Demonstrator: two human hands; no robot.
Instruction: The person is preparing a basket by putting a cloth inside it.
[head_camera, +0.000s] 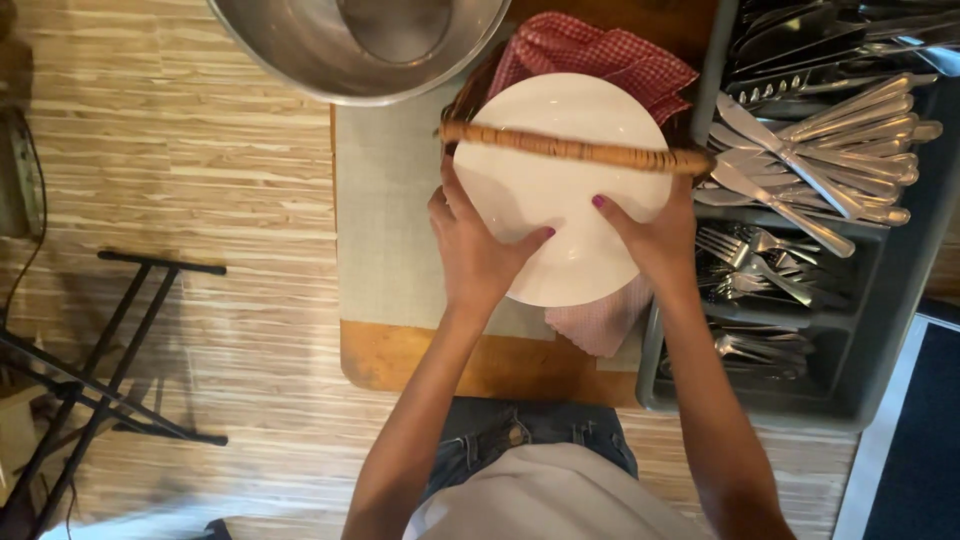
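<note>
i see my left hand (475, 250) at eight o'clock and right hand (650, 235) at four o'clock pinching the white plate (560, 170), apparently under the basket handle (575, 150).

The round white plate (560, 190) looks like glazed ceramic, smooth and softly glossy. Across it runs a tan wicker basket handle (575, 151), wound in rough woven cane. The red-and-white checked cloth (600, 50) under the plate is a soft matt fabric. A large steel bowl (330, 55) has a brushed, dully shining metal surface. The grey cutlery tray (860, 380) looks like matt plastic and holds bright polished metal knives and forks (800, 160). The wooden table (400, 365) has a smooth warm finish, partly covered by a pale grey woven mat (385, 220) of matt, fine-textured cloth.
</note>
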